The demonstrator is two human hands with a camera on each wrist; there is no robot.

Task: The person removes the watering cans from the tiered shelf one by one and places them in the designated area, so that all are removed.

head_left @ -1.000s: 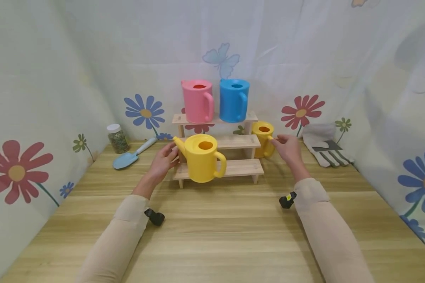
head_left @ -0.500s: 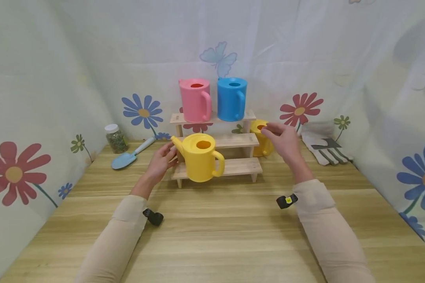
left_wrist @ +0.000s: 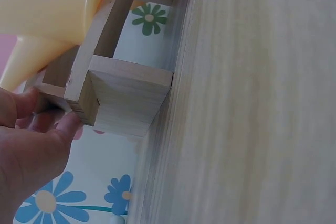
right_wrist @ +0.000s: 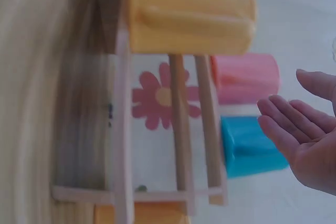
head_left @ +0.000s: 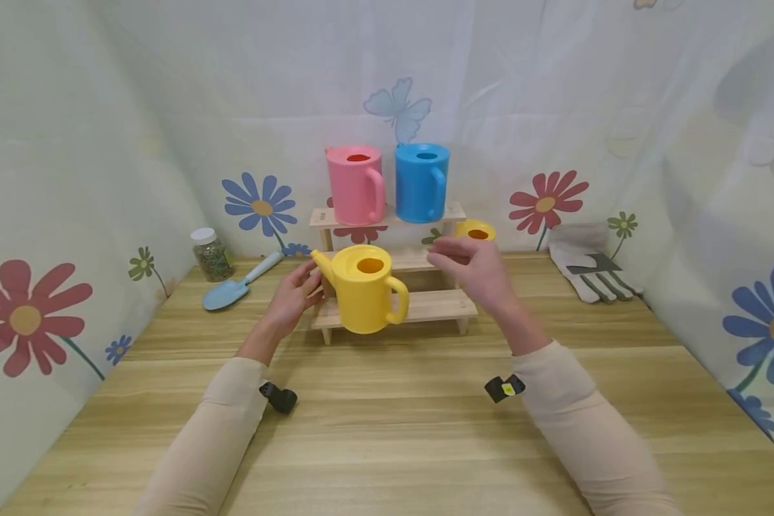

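A three-step wooden stand point(head_left: 435, 304) stands at the back of the table. My left hand point(head_left: 292, 297) holds its left end, with thumb and fingertips at the board ends in the left wrist view. On the lowest step sits a yellow watering can point(head_left: 363, 297), spout to the left, close beside that hand. My right hand point(head_left: 480, 276) is raised before the stand's right side, holding nothing, its fingers fairly straight in the right wrist view. It partly hides a second yellow watering can point(head_left: 476, 229) behind. A pink watering can point(head_left: 353, 186) and a blue watering can point(head_left: 419, 186) share the top step.
A lidded jar point(head_left: 213, 258) and a light blue trowel point(head_left: 228, 292) lie to the left of the stand. Garden gloves point(head_left: 590, 265) rest at the back right. A flower-printed curtain point(head_left: 284, 86) closes off the back and sides.
My right hand has left the rear yellow watering can's handle and moved left, across the stand's right side. My left hand and the front yellow can have stayed in place.
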